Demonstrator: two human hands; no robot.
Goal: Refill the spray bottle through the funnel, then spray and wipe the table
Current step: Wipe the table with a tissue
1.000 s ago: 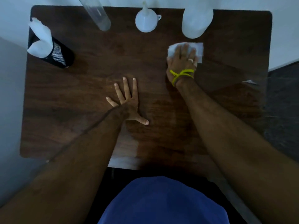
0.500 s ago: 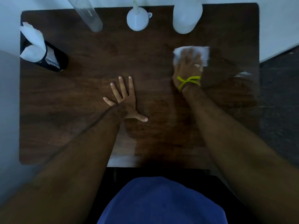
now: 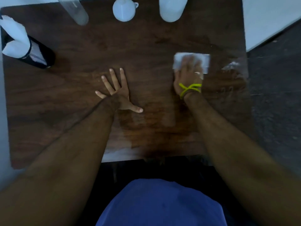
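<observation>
Right hand (image 3: 187, 75): fingers laid flat and close together, pressing a folded white paper cloth (image 3: 192, 62) onto the dark brown wooden table (image 3: 146, 46). Fingertips blurred; palm on the cloth's near half. Yellow cord band (image 3: 189, 88) tied round the wrist. Cloth lies on the right half of the table, near the right edge, well apart from the bottles. Table surface around and below it shows a wet sheen and streaks.

Left hand (image 3: 117, 92): fingers straight and spread wide, thumb out to the right, palm flat on the bare wood near the table's centre. It holds nothing.

Far edge of the table, left to right: clear plastic spray bottle (image 3: 75, 10), only its tall body showing, top cut off by the frame; white plastic funnel (image 3: 124, 11) resting mouth down with a small side tab; translucent white plastic refill bottle (image 3: 171, 9), top out of frame.

Far left corner: black mesh cylindrical holder (image 3: 38, 56) with white paper sheets (image 3: 14, 39) sticking out of it.

Near edge: both forearms reach in over the person's blue shirt (image 3: 159, 204).
</observation>
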